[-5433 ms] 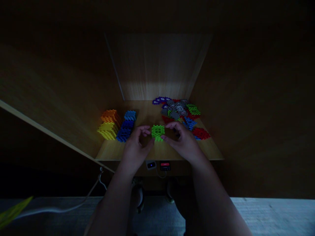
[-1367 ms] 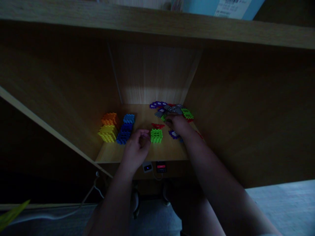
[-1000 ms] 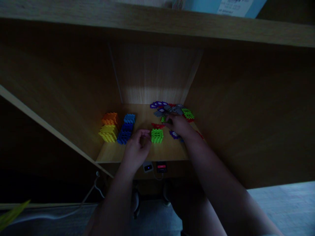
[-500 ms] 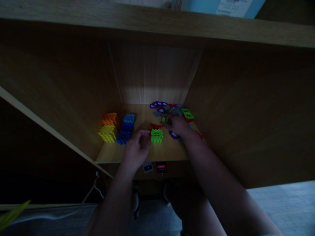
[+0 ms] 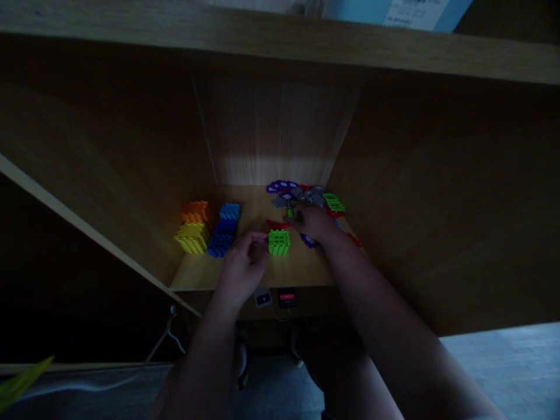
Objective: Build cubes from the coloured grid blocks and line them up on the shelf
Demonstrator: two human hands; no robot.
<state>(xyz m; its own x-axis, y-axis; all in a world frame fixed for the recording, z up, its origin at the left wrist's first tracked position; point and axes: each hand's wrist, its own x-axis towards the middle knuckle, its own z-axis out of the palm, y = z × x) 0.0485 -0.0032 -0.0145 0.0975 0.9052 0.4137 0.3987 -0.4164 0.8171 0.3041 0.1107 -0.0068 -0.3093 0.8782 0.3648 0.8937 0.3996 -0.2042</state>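
Interlocking plastic building tiles lie on the wooden shelf. In the middle stands a neat stack of bright green tiles (image 5: 279, 242). My left hand (image 5: 245, 259) is just left of this stack, its fingers curved with a gap between thumb and forefinger and nothing visible inside; the fingertips are at the stack's side. Beyond the stack, my right hand (image 5: 315, 223) pinches a small green tile (image 5: 290, 213), mostly covered by the fingers. Red tiles (image 5: 277, 224) lie just behind the green stack. Loose grey tiles (image 5: 312, 195) are scattered beyond my right hand.
On the left stand stacks of orange tiles (image 5: 196, 212), yellow tiles (image 5: 192, 237), light blue tiles (image 5: 230, 211) and dark blue tiles (image 5: 222, 238). Purple tiles (image 5: 282, 186) lie at the back, more green tiles (image 5: 333, 202) at right. Side walls and an upper shelf board (image 5: 280, 38) enclose the space.
My right hand has shifted very slightly, with the fingertips lower and closer to the red tiles. My left hand and the stacks look unmoved.
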